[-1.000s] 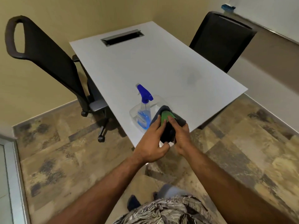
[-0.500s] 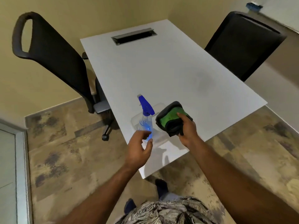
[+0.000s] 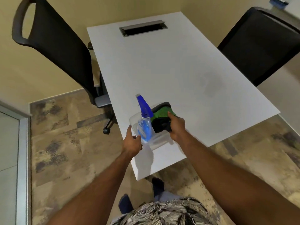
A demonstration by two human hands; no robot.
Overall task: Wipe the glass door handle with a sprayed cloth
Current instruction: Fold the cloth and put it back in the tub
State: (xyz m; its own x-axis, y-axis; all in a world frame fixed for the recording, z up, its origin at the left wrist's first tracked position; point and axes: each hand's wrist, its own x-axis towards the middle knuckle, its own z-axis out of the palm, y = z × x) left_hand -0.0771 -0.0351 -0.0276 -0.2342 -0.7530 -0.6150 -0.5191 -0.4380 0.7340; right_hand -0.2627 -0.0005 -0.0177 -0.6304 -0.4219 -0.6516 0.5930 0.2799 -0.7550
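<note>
A folded green and black cloth (image 3: 160,118) is held above the near corner of the white table (image 3: 170,75), my right hand (image 3: 177,127) shut on its near end. A spray bottle (image 3: 144,120) with blue liquid and a blue trigger head stands upright in a clear plastic tub (image 3: 158,138). My left hand (image 3: 132,142) is just left of the bottle's base with fingers spread, close to it; contact is unclear. The glass door shows only as a metal-framed edge (image 3: 22,159) at the far left; its handle is out of view.
A black office chair (image 3: 53,46) stands left of the table and another black chair (image 3: 261,44) at the right. A cable slot (image 3: 143,28) is set in the table's far end. Patterned carpet covers the floor around me.
My left hand let go of the cloth and moved left and forward to the spray bottle's base. My right hand kept the cloth and lifted it beside the bottle.
</note>
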